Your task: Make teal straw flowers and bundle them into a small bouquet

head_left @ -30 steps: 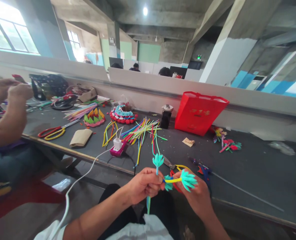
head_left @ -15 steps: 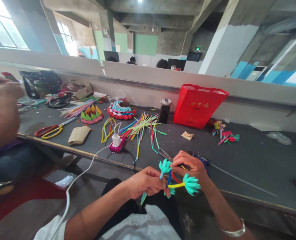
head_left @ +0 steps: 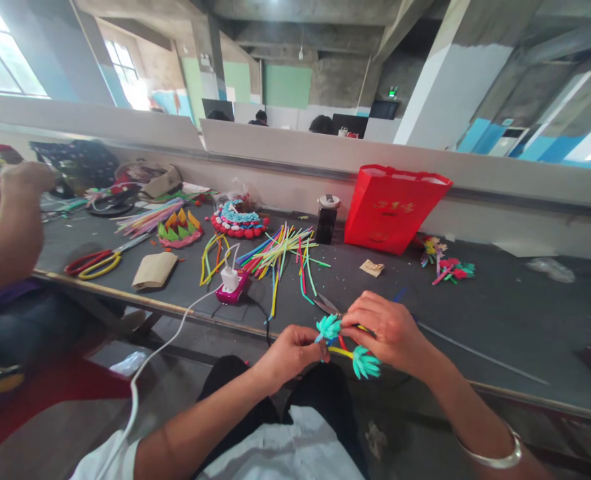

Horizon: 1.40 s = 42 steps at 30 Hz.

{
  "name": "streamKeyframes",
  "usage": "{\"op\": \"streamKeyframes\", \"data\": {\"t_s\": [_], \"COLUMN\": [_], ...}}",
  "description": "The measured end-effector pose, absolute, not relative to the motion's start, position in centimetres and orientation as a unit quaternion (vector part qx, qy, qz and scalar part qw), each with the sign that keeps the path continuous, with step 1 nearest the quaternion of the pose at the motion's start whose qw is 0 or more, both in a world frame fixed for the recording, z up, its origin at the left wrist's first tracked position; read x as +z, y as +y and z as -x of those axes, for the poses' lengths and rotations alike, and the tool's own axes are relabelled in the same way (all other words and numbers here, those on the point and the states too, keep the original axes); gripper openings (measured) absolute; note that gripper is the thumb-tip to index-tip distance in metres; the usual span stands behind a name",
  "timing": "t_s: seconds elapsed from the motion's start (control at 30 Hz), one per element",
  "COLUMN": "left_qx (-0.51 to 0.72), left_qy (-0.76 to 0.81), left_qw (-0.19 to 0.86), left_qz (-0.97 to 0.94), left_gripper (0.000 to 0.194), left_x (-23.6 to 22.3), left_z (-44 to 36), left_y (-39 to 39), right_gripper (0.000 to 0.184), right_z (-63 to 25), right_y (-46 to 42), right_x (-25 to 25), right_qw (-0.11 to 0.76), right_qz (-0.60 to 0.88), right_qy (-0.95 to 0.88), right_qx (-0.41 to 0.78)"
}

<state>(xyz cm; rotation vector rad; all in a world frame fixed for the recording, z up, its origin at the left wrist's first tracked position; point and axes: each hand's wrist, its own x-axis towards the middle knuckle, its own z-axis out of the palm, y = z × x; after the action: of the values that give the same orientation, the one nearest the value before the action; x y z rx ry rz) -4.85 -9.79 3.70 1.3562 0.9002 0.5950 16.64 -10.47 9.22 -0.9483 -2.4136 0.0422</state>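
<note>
My left hand (head_left: 302,352) is closed around the colored stems of a bunch of handmade teal flowers. One teal flower (head_left: 328,328) points up beside its thumb. A second teal flower (head_left: 366,363) sticks out to the right on a yellow stem (head_left: 341,351). My right hand (head_left: 382,327) has its fingers pinched at the edge of the upper flower; what exactly lies between the fingertips is hidden. Red and blue stems show partly between the hands. Behind them, scissors (head_left: 326,305) lie on the dark table, their handles mostly covered by my right hand.
Loose colored straws (head_left: 280,250) lie mid-table, near a pink power socket (head_left: 225,294) with a white cable. Further back stand a phone (head_left: 326,225) and a red bag (head_left: 395,210). Red-and-yellow scissors (head_left: 95,263) lie left, near another person's arm (head_left: 18,213).
Both hands have moved slightly up with the flowers. The yellow-stemmed flower has swung left and down, and the lower flower is now out of sight. My right hand has turned.
</note>
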Motion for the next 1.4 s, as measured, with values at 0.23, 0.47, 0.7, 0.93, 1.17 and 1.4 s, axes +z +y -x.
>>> {"op": "streamKeyframes", "data": {"t_s": [0.23,0.47,0.7,0.93,1.17,1.4], "left_qx": [0.373,0.383,0.307,0.206,0.190,0.197], "left_qy": [0.427,0.357,0.244,0.211,0.242,0.237], "left_qw": [0.649,0.770,0.860,0.872,0.859,0.842], "left_qz": [-0.507,-0.364,-0.327,-0.390,-0.410,-0.442], "left_gripper": [0.029,0.022,0.018,0.015,0.018,0.020], "left_x": [3.4,2.9,3.3,2.9,3.1,3.5], "left_z": [3.9,4.4,5.4,6.1,6.3,6.4], "left_y": [-9.6,-9.4,-9.3,-9.7,-9.9,-9.9], "right_gripper": [0.016,0.013,0.010,0.007,0.012,0.007], "right_z": [-14.0,-12.8,-14.1,-15.7,-15.7,-16.1], "right_y": [-13.8,-15.5,-15.6,-13.7,-12.6,-12.3], "right_x": [8.6,5.5,3.6,3.6,3.7,3.4], "right_qw": [0.247,0.336,0.411,0.410,0.416,0.408], "right_qz": [0.392,0.448,0.511,0.499,0.457,0.431], "right_qy": [-0.883,-0.828,-0.746,-0.721,-0.738,-0.761], "right_qx": [-0.072,-0.015,0.117,0.250,0.272,0.263]}}
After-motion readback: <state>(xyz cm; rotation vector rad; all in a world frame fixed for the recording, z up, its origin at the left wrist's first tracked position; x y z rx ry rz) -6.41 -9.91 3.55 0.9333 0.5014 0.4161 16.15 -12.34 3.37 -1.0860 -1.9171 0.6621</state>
